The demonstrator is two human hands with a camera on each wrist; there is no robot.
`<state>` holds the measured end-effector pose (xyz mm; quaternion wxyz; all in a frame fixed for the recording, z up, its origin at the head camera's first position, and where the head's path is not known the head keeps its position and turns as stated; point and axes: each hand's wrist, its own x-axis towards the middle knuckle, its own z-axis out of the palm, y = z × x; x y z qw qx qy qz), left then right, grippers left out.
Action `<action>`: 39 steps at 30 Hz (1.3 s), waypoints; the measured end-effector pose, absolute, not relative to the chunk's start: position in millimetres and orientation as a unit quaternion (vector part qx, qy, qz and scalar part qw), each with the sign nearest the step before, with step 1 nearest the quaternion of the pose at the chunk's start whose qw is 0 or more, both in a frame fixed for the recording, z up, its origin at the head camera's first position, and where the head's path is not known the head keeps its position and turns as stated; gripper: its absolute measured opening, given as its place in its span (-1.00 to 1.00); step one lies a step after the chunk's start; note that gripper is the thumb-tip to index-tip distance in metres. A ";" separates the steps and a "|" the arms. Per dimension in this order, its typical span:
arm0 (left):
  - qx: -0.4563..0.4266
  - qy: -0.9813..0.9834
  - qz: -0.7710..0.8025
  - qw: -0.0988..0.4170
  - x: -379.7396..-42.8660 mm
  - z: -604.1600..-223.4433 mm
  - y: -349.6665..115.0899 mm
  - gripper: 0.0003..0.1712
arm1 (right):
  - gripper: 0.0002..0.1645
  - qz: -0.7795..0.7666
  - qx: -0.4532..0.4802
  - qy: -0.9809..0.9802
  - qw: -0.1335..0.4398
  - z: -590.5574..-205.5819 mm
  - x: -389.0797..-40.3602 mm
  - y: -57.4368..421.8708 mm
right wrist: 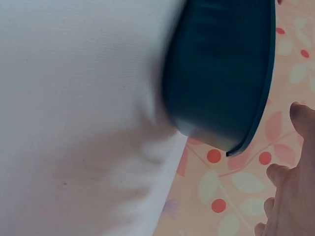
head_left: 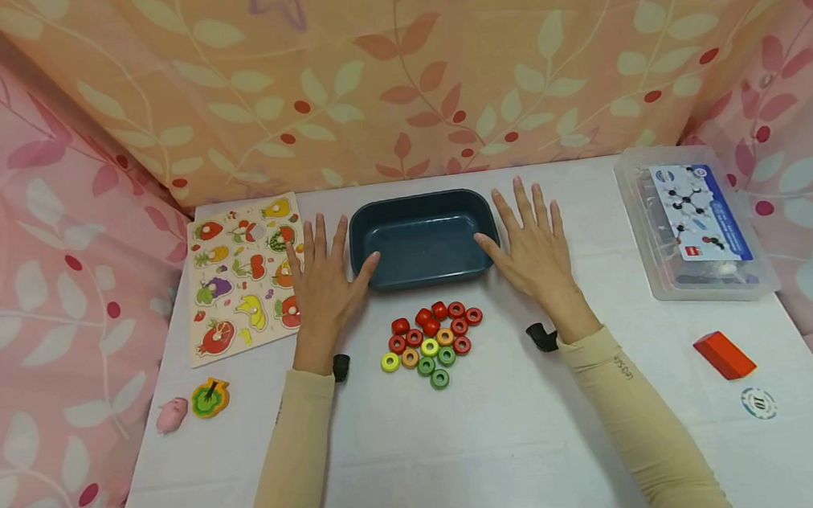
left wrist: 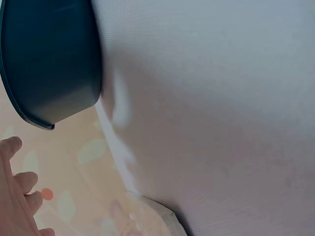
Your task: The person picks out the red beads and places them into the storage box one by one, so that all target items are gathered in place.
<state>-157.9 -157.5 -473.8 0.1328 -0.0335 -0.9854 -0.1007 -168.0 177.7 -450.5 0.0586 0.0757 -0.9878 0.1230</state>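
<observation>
A dark teal rectangular tray [head_left: 426, 276] stands near the back of the white table, its inside bare. My left hand [head_left: 326, 289] is spread at its left end, fingers straight and pointing away from me. At the right end my right hand [head_left: 533, 255] is spread the same way, thumb near the rim. In the left wrist view the tray [left wrist: 54, 59] and the left hand [left wrist: 17, 196] show a gap between them. The right wrist view also shows the tray [right wrist: 216, 73] apart from the right hand [right wrist: 295, 182]. In front of the tray lie several red, orange, yellow and green beads [head_left: 430, 347].
A wooden fruit puzzle board [head_left: 242, 280] lies at left, partly behind the left hand. Nearer are a pink pig figure [head_left: 171, 416] and a tree-shaped piece [head_left: 210, 399]. On the right are a clear plastic case [head_left: 694, 221], a red block [head_left: 724, 355] and a poker chip [head_left: 759, 403].
</observation>
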 end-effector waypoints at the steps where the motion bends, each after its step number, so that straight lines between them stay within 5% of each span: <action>1: -0.033 -0.985 -0.102 0.131 -157.6 -473.8 -157.4 0.04 | 0.01 0.122 0.075 -0.988 0.057 -451.1 -168.1 178.0; 16: -0.026 -0.982 -0.140 0.123 -154.9 -472.1 -157.8 0.01 | 0.02 0.151 0.094 -0.983 0.055 -442.2 -157.8 173.3; 27: 0.034 -0.875 -0.479 0.066 -148.0 -466.6 -153.3 -0.27 | -0.21 0.353 0.213 -0.909 0.060 -424.4 -134.4 163.5; 39: 0.124 -0.776 -0.617 -0.033 -149.4 -473.2 -154.9 -0.42 | -0.59 0.378 0.215 -0.893 -0.114 -454.6 -114.1 172.6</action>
